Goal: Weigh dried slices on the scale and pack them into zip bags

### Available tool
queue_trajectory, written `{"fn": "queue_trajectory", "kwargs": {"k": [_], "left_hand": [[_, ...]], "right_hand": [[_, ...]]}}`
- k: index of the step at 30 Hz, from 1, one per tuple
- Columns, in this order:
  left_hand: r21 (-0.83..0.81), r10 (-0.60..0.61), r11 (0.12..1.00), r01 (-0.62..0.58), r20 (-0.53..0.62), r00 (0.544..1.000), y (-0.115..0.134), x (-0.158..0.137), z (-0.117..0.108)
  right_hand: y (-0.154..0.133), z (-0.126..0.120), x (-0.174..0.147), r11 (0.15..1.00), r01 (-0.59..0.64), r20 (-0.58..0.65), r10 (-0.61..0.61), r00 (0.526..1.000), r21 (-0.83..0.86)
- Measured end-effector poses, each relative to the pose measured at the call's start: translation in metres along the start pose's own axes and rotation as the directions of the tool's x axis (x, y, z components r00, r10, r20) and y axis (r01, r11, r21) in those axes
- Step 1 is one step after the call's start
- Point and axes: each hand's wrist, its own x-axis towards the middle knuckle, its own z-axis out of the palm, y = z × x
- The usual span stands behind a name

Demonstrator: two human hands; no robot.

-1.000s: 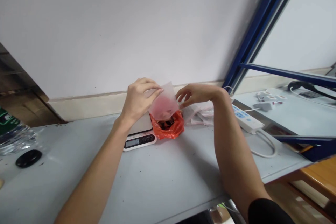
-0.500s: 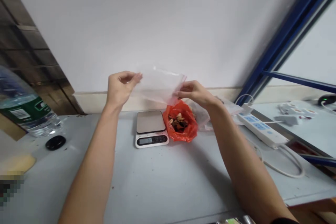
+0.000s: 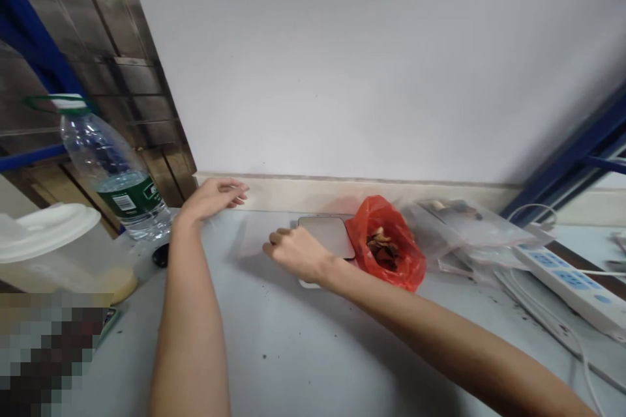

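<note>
My right hand (image 3: 296,253) is closed at the edge of a clear plastic bag (image 3: 252,234), which is faint against the table. It reaches across the front of a kitchen scale (image 3: 330,234), covering most of the scale's display end. Nothing shows in my left hand (image 3: 215,199), which hovers by the wall's foot with its fingers stretched out, left of the bag. Beside the scale on the right stands an open red plastic bag (image 3: 415,267) with dried brown slices (image 3: 384,251) inside.
Several clear bags (image 3: 454,228) lie right of the red bag, by a white power strip (image 3: 572,280) and its cables. On the left are a large water bottle (image 3: 124,189), a white-lidded container (image 3: 53,254) and a small black object (image 3: 160,255). A wall (image 3: 342,78) rises behind.
The clear bag has come down from the air to the left of the scale. My right hand has crossed leftward over the scale, and my left hand has let go of the bag. The view has turned left.
</note>
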Motion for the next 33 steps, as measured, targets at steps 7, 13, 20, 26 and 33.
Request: {"fn": "queue_trajectory", "kwargs": {"k": [7, 13, 20, 26, 33], "left_hand": [[0.183, -0.354, 0.934, 0.306, 0.369, 0.86, -0.021, 0.003, 0.033], [0.347, -0.437, 0.882, 0.319, 0.347, 0.83, -0.034, 0.007, 0.049], [0.532, -0.461, 0.814, 0.231, 0.353, 0.814, -0.019, 0.005, 0.058], [0.614, -0.427, 0.777, 0.14, 0.351, 0.833, 0.002, 0.006, 0.065], [0.608, -0.074, 0.731, -0.308, 0.52, 0.851, 0.07, -0.008, 0.091]], "right_hand": [[-0.011, 0.025, -0.001, 0.996, 0.085, 0.101, -0.085, 0.991, 0.007], [-0.003, 0.018, -0.009, 0.974, 0.096, 0.07, -0.112, 0.991, 0.203], [0.019, -0.005, -0.038, 0.885, 0.135, -0.045, -0.128, 0.991, 0.446], [0.058, -0.037, -0.081, 0.842, 0.01, -0.216, 0.127, 0.968, 0.539], [0.137, -0.057, -0.158, 0.588, -0.697, -0.151, 0.798, 0.584, 0.411]]}}
